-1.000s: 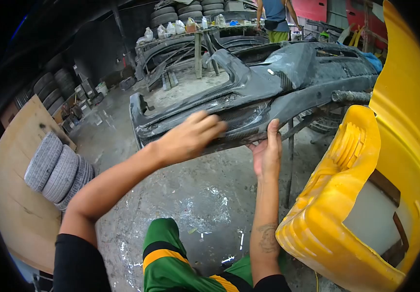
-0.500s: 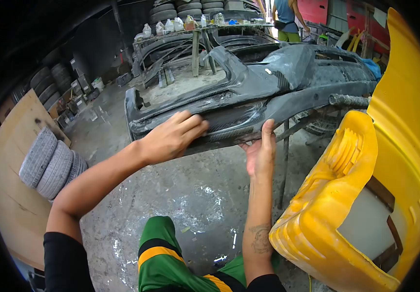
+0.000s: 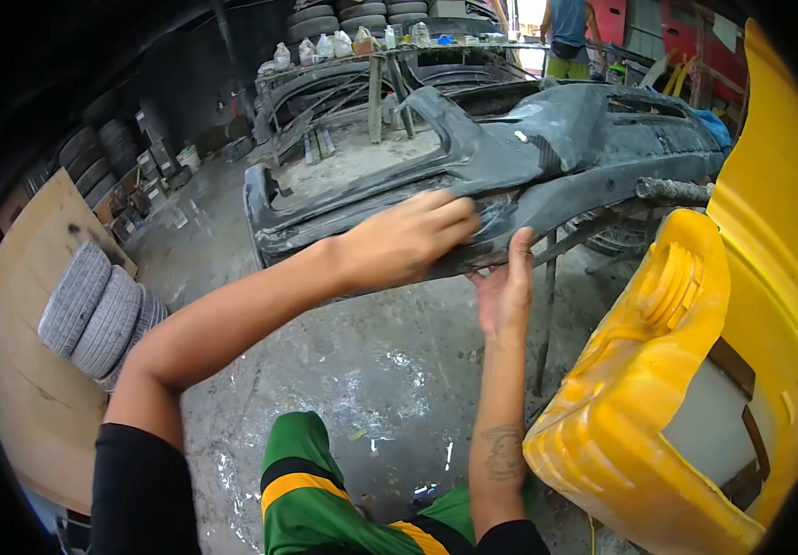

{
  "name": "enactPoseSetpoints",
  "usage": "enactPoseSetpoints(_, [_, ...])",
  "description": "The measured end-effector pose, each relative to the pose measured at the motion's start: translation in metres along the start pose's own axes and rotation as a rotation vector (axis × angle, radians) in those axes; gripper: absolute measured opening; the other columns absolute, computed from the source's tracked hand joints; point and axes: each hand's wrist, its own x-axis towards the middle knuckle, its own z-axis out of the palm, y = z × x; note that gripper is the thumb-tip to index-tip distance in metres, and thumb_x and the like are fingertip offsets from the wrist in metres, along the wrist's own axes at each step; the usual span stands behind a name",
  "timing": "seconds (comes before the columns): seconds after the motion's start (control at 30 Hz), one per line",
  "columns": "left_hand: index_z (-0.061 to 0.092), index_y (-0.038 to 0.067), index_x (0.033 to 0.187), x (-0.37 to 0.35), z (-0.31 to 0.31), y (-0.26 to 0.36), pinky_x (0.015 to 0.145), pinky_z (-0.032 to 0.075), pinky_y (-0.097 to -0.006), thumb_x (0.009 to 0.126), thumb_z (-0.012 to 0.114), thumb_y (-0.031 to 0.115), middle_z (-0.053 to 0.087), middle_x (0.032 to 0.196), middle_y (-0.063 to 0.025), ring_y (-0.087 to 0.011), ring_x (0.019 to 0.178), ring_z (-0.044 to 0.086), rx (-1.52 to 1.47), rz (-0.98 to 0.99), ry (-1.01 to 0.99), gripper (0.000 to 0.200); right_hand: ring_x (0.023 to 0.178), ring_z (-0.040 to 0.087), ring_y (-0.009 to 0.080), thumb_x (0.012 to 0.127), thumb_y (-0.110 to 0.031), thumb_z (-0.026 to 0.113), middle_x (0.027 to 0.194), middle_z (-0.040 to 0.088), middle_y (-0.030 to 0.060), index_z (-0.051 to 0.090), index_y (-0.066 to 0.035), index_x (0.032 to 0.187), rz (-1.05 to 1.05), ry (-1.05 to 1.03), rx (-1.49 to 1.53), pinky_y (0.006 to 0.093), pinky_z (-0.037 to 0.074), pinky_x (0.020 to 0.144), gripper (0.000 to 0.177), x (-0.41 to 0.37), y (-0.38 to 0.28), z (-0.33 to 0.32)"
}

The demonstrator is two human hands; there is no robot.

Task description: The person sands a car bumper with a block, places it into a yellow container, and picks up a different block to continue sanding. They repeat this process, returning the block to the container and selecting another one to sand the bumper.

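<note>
A dusty dark grey car bumper [image 3: 630, 139] stretches across the middle of the view, its near end toward me. My left hand [image 3: 413, 236] presses on the bumper's recessed lower part with fingers curled and slightly blurred. Whatever may lie under those fingers is hidden. My right hand [image 3: 507, 287] grips the bumper's lower edge, thumb up on the front and fingers behind it, partly out of sight.
A large yellow moulded body part [image 3: 630, 425] stands close on my right. Stacked tyres [image 3: 107, 319] lean by a wooden board [image 3: 24, 370] on the left. Behind, a bench [image 3: 325, 65] carries several bottles. A person [image 3: 569, 37] stands at the back.
My left hand has slid right and slightly up along the bumper, toward my right hand. My right hand keeps its grip on the edge. The view has shifted slightly.
</note>
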Motion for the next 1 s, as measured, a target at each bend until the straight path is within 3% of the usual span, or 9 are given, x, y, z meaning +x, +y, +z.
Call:
enactPoseSetpoints(0.27, [0.058,-0.005,0.121,-0.075,-0.013,0.002,0.083,0.046,-0.0377,0.088,0.064,0.005,0.053,0.101,-0.013,-0.0288,0.093,0.054,0.037,-0.12,-0.061,0.035,0.131,0.046,0.0291,0.093,-0.061,0.061,0.145,0.043,0.0139,0.032,-0.004,0.141,-0.007,-0.023,-0.014,0.0567,0.044,0.098,0.08,-0.001,-0.003,-0.002])
enactPoseSetpoints(0.37, [0.058,-0.006,0.116,-0.005,0.008,0.002,0.09,0.046,-0.0353,0.077,0.061,0.006,0.053,0.107,-0.0124,-0.0264,0.1,0.052,0.092,0.031,0.071,0.041,0.133,0.045,0.0294,0.093,-0.063,0.06,0.147,0.042,0.014,0.032,-0.005,0.141,-0.013,-0.038,-0.01,0.0568,0.043,0.099,0.081,0.002,0.002,-0.006])
enactPoseSetpoints(0.47, [0.058,-0.005,0.117,0.027,0.011,0.003,0.088,0.046,-0.0362,0.078,0.061,0.007,0.052,0.108,-0.012,-0.0261,0.098,0.052,0.021,0.004,0.16,0.04,0.13,0.049,0.0256,0.094,-0.065,0.055,0.144,0.05,0.01,0.042,-0.009,0.146,0.007,-0.001,-0.021,0.0514,0.042,0.101,0.078,-0.002,0.0,-0.004])
enactPoseSetpoints(0.53, [0.058,-0.005,0.118,-0.008,0.006,0.008,0.087,0.046,-0.0363,0.078,0.062,0.006,0.052,0.107,-0.012,-0.0262,0.098,0.052,0.042,-0.037,0.085,0.041,0.135,0.043,0.0296,0.091,-0.065,0.061,0.149,0.04,0.0147,0.03,-0.006,0.145,0.006,-0.066,-0.021,0.0576,0.042,0.101,0.086,-0.002,-0.006,-0.006])
enactPoseSetpoints(0.67, [0.057,-0.005,0.12,-0.092,-0.01,-0.003,0.088,0.046,-0.0364,0.076,0.061,0.004,0.051,0.108,-0.0122,-0.0264,0.098,0.051,0.071,-0.125,-0.084,0.046,0.134,0.044,0.0299,0.09,-0.065,0.062,0.148,0.042,0.0153,0.032,-0.005,0.141,0.005,-0.035,-0.034,0.0574,0.042,0.101,0.084,-0.002,-0.004,-0.002])
enactPoseSetpoints(0.7, [0.057,-0.005,0.12,-0.079,-0.006,-0.003,0.088,0.046,-0.0364,0.076,0.061,0.004,0.051,0.108,-0.0122,-0.0264,0.098,0.051,0.07,-0.123,-0.086,0.046,0.134,0.046,0.0263,0.093,-0.065,0.057,0.148,0.046,0.011,0.04,-0.01,0.147,0.002,0.015,-0.035,0.0522,0.04,0.104,0.08,-0.002,-0.002,0.003])
enactPoseSetpoints(0.83, [0.056,-0.006,0.12,0.022,0.014,0.004,0.088,0.045,-0.0365,0.079,0.061,0.004,0.051,0.105,-0.0129,-0.0273,0.1,0.052,0.049,0.02,0.124,0.043,0.131,0.048,0.0274,0.094,-0.063,0.057,0.146,0.045,0.0126,0.031,-0.007,0.145,-0.019,-0.027,-0.014,0.0569,0.044,0.1,0.08,0.004,0.006,-0.006])
enactPoseSetpoints(0.93, [0.056,-0.005,0.121,0.002,0.014,0.008,0.087,0.045,-0.0361,0.079,0.061,0.005,0.051,0.105,-0.013,-0.0275,0.1,0.052,0.006,-0.029,0.178,0.043,0.13,0.05,0.0266,0.095,-0.062,0.057,0.143,0.049,0.0124,0.036,-0.008,0.144,0.002,-0.063,-0.018,0.055,0.046,0.098,0.075,0.0,-0.003,-0.006])
enactPoseSetpoints(1.0, [0.057,-0.005,0.121,-0.055,0.002,0.011,0.091,0.045,-0.0374,0.075,0.063,0.002,0.054,0.112,-0.0129,-0.0267,0.103,0.053,0.032,-0.144,0.035,0.047,0.129,0.05,0.0257,0.094,-0.062,0.058,0.141,0.051,0.0117,0.041,-0.008,0.141,0.005,-0.069,-0.012,0.053,0.048,0.097,0.074,-0.003,-0.003,-0.004])
